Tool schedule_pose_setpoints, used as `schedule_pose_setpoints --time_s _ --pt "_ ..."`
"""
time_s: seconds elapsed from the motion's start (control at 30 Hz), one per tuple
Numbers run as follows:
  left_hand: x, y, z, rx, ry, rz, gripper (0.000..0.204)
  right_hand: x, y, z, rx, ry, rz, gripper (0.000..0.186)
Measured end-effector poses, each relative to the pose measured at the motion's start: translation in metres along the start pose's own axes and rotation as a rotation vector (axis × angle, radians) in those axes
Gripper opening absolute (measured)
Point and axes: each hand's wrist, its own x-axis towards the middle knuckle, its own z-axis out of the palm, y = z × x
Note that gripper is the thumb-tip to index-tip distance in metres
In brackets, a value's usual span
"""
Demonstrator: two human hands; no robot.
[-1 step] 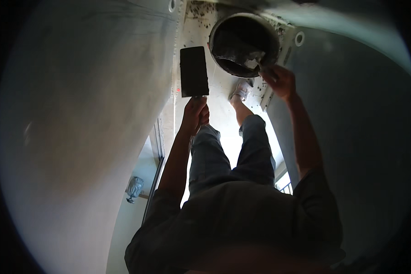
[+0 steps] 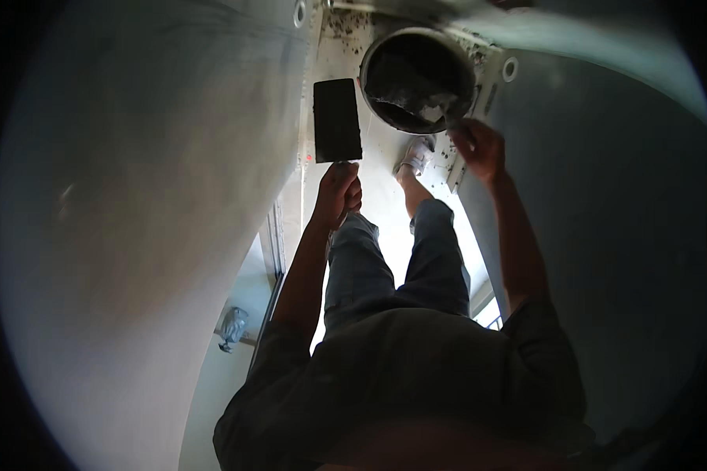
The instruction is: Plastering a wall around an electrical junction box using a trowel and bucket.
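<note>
My left hand (image 2: 339, 192) is closed round the handle of a broad rectangular putty knife (image 2: 338, 121), whose dark flat blade points away from me. To its right stands a round dark bucket (image 2: 369, 94) with dark, thick-looking stuff inside. My right hand (image 2: 479, 147) is at the bucket's near right rim, fingers closed round the handle of a trowel (image 2: 441, 105). The trowel's head reaches into the bucket, where a pale patch shows on it; its exact shape is lost in the dark. Neither hand touches the bucket's wall, as far as I can see.
A pale wall (image 2: 157, 173) rises close on the left, a grey wall (image 2: 597, 196) on the right. Dark splashes spot the floor (image 2: 346, 27) by the bucket. My foot (image 2: 418, 157) stands just this side of the bucket. A plastic bag (image 2: 233, 326) lies beyond the opening at lower left.
Almost nothing differs. The right hand sits slightly lower and to the left, and the view has shifted a little.
</note>
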Motion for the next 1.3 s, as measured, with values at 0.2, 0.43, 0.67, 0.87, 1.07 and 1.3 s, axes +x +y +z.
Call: schedule_pose_setpoints --time_s 0.2,0.43,0.67,0.87,1.07,1.3 --pt "-0.087 0.051 0.096 0.255 -0.155 0.124 0.023 -0.076 -0.157 -0.046 0.185 0.35 -0.179 0.029" --pt "-0.218 0.096 0.18 0.401 -0.51 0.074 0.02 -0.075 -0.259 -0.022 0.146 0.886 -0.294 0.035" --pt "-0.28 0.105 0.192 0.392 -0.71 0.1 0.015 -0.113 -0.303 -0.053 -0.177 1.052 -0.295 0.03" --pt "-0.293 0.119 0.186 0.369 -0.827 0.073 0.018 -0.151 -0.304 -0.055 -0.179 1.021 -0.215 0.031" --pt "-0.282 0.142 0.178 0.46 -0.77 0.198 0.013 -0.167 -0.307 -0.104 0.785 0.598 -0.206 0.021" --pt "-0.262 0.144 0.184 0.551 -0.858 -0.013 0.01 -0.084 -0.301 -0.159 1.325 -0.117 -0.223 0.044"
